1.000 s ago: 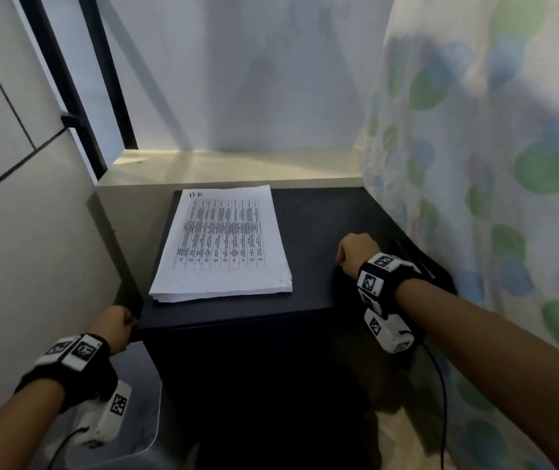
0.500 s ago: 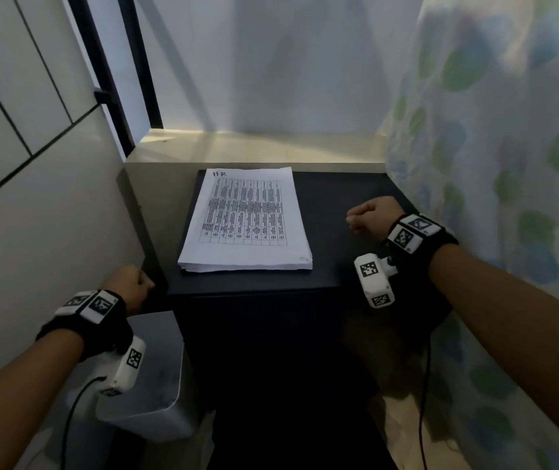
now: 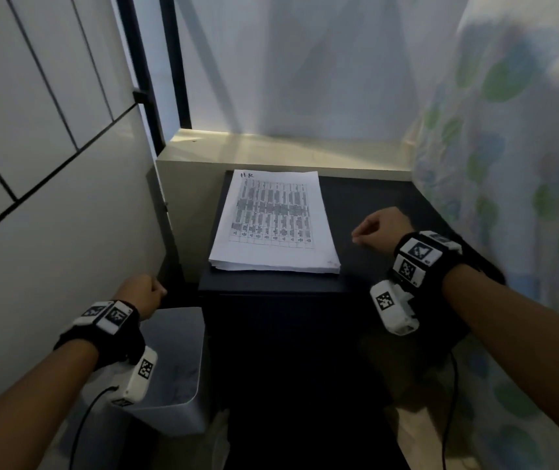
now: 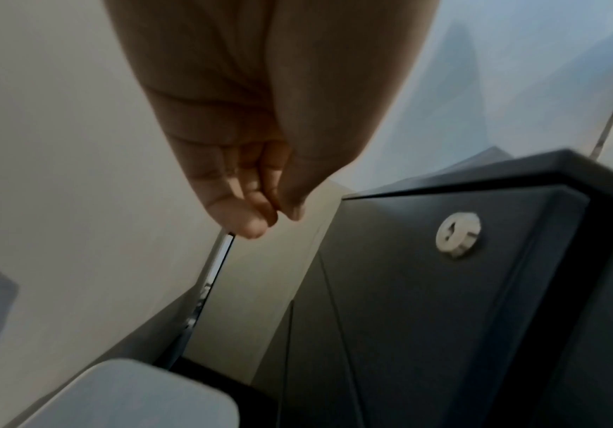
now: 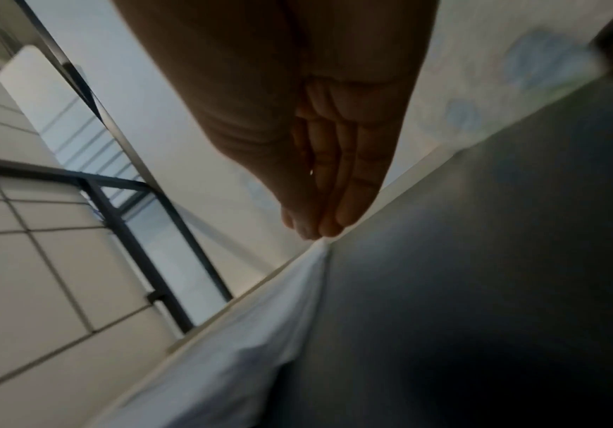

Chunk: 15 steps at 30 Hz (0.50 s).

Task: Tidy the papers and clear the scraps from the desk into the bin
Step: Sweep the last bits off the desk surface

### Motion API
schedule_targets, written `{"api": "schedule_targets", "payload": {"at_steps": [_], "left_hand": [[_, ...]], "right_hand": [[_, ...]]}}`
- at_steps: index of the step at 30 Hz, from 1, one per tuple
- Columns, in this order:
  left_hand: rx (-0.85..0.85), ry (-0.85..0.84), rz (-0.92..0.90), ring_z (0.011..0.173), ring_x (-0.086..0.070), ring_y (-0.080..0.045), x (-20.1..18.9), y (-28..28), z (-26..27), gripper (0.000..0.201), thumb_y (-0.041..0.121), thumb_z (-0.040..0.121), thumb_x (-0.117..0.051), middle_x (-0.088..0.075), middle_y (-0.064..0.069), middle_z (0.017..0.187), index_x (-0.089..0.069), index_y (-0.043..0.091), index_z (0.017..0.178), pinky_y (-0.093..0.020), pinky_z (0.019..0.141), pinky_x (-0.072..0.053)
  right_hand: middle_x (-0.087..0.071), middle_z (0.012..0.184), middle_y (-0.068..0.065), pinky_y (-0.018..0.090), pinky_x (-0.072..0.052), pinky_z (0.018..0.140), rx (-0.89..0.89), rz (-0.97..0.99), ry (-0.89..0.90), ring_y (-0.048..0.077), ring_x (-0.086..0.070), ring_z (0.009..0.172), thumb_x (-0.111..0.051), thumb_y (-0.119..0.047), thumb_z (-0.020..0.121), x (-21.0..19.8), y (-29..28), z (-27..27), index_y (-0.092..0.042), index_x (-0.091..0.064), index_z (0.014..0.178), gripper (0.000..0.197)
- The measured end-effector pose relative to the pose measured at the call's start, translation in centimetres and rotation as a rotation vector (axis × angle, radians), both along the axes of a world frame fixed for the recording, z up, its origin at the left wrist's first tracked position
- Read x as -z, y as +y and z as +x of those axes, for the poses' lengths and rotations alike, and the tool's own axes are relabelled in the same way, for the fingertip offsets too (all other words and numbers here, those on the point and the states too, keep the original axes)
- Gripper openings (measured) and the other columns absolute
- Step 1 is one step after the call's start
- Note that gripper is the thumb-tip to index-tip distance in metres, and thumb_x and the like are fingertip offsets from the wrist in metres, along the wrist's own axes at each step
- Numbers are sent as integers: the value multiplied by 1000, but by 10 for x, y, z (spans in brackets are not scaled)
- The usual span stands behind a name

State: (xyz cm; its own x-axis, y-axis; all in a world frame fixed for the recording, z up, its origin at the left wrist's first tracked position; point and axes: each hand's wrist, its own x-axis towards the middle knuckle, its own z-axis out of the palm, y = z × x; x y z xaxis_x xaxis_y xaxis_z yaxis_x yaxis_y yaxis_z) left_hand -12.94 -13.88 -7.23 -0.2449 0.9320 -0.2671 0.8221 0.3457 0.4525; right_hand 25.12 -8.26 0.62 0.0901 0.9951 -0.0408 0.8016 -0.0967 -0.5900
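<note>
A squared stack of printed papers point(image 3: 274, 225) marked "HR" lies on the left half of the black desk point(image 3: 376, 198). My right hand point(image 3: 374, 228) hovers over the desk just right of the stack, fingers curled in against the thumb point(image 5: 316, 228), with nothing visible in them. My left hand point(image 3: 142, 293) is a loose fist left of the desk's front corner, above the grey bin point(image 3: 176, 385). In the left wrist view the left hand's fingertips point(image 4: 261, 214) meet the thumb and hold nothing I can see. No scraps show on the desk.
A pale wall point(image 3: 51, 249) stands close on the left. A flowered curtain point(image 3: 508, 164) hangs along the right of the desk. A cream ledge point(image 3: 271, 150) runs behind it. The bin point(image 4: 133, 399) sits on the floor against the desk's dark side panel point(image 4: 444, 304).
The head view has drawn back and swung, so desk and bin sit lower in frame. Both hands keep roughly their places, still curled, beside the stack and over the bin.
</note>
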Motion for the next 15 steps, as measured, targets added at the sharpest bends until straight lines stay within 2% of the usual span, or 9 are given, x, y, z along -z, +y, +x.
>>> {"api": "schedule_targets", "payload": {"at_steps": [3, 7, 10, 12, 15], "left_hand": [[24, 14, 151, 98, -63, -40, -29, 13, 14, 22, 10, 93, -51, -69, -29, 102, -65, -7, 95, -39, 87, -46], [219, 25, 374, 100, -61, -36, -86, 34, 79, 19, 11, 92, -53, -66, -22, 104, -65, -3, 97, -38, 86, -45], [414, 26, 425, 86, -56, -25, -111, 47, 143, 20, 17, 93, -52, -65, -16, 108, -63, 2, 100, -32, 78, -42], [518, 0, 425, 83, -51, -20, -116, 51, 181, 21, 18, 94, -51, -65, -15, 109, -63, 1, 100, -29, 77, -39], [624, -14, 382, 96, -59, -28, -110, 51, 231, 23, 16, 94, -49, -66, -15, 113, -64, 0, 102, -31, 85, -42]], "right_hand": [[-73, 89, 5, 20, -45, 76, 86, -33, -120, 11, -59, 78, -74, -11, 76, 3, -7, 47, -10, -76, 87, 12], [-75, 96, 6, 19, -44, 77, 104, -78, -166, 10, -60, 80, -74, -14, 76, 9, -11, 76, -12, -77, 86, 11], [-75, 94, 5, 18, -45, 74, 65, -68, -183, 9, -61, 77, -75, -16, 75, 14, -8, 79, -12, -77, 85, 11], [-75, 94, 6, 17, -45, 74, 27, -62, -197, 10, -63, 78, -75, -15, 76, 15, -3, 78, -11, -77, 86, 11], [-75, 97, 8, 16, -44, 79, -57, -65, -237, 16, -68, 91, -74, -14, 77, 15, 4, 76, -8, -77, 89, 14]]}}
